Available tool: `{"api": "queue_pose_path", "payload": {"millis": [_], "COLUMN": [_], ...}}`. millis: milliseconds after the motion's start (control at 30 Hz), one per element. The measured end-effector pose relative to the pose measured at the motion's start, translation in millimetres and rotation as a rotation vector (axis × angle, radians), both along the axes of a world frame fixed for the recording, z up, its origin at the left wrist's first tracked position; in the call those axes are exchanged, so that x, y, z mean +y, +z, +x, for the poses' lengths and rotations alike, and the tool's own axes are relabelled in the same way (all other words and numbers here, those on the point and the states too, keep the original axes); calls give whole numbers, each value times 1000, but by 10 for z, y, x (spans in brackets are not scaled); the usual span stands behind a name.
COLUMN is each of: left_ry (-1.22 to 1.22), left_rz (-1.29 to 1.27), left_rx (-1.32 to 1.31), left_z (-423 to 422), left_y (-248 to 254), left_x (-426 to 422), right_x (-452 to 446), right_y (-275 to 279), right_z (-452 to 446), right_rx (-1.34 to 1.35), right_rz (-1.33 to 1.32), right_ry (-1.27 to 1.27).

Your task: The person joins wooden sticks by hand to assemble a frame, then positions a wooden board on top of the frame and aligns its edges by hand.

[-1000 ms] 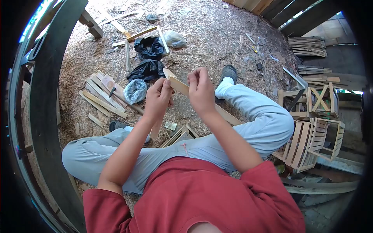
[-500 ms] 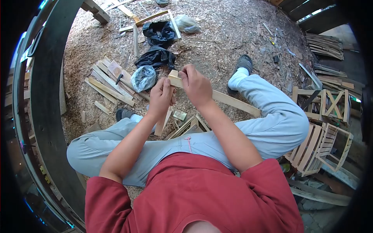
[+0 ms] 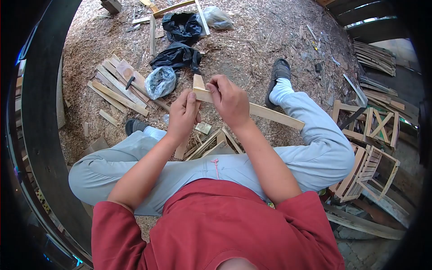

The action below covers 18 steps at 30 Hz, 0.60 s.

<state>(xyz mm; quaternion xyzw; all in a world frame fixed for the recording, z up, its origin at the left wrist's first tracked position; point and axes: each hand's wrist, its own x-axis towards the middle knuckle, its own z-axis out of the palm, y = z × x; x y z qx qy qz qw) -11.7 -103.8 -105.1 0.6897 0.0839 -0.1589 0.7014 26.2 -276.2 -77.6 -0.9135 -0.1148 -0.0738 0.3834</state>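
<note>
Two wooden slats cross in front of me in the head view. My right hand is closed around the longer wooden slat, whose far end reaches over my right shin. My left hand is wrapped round the other, upright wooden slat. Its top sticks up past the crossing, and its lower end shows below my left hand. The left thumb touches the longer slat's end at the crossing. My fingers hide whether anything fastens the two slats together.
Between my legs lie several wooden pieces. A hammer rests on a pile of slats at left, beside a clear plastic bag and black bags. Small wooden chairs stand at right. Wood shavings cover the ground.
The upright slat's top now stands out farther above the crossing. Both hands keep their grip. The view has shifted slightly, so the ground items appear a little farther left.
</note>
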Motion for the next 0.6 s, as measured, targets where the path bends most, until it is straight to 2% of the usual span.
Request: {"api": "queue_pose_path", "payload": {"millis": [133, 200, 400, 600], "left_ry": [58, 85, 107, 131], "left_rz": [-58, -91, -96, -83], "left_rx": [34, 42, 51, 53], "left_z": [41, 72, 136, 129], "left_y": [-61, -80, -67, -68], "left_x": [12, 18, -36, -75], "right_x": [42, 52, 103, 88], "right_y": [-3, -25, -103, -155], "right_z": [26, 58, 26, 33], "right_rx": [-59, -143, -95, -167], "right_rz": [55, 173, 327, 252], "right_ry": [32, 62, 21, 59]}}
